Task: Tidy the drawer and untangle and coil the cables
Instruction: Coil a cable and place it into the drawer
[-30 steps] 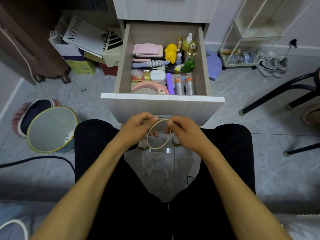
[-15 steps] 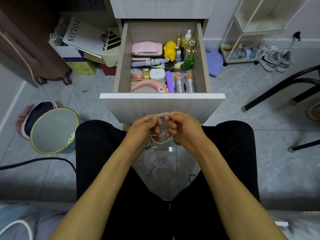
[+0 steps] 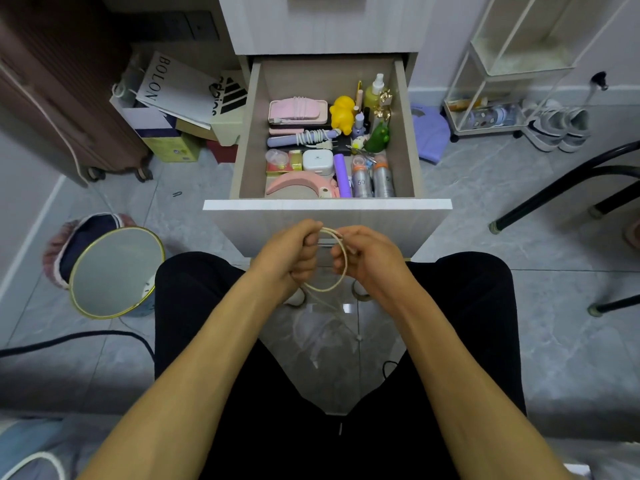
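I saw the cream-coloured cable (image 3: 341,268) wound into a small round coil, held upright just in front of the open drawer (image 3: 327,204), its top at the drawer front and its lower arc hanging between my knees. A loose tail trailed down from the coil toward the floor, too blurred for me to follow to its end. The drawer stood pulled out, pale wood with a white front edge, packed on its right and middle with small items, while a bare strip ran along its left wall.
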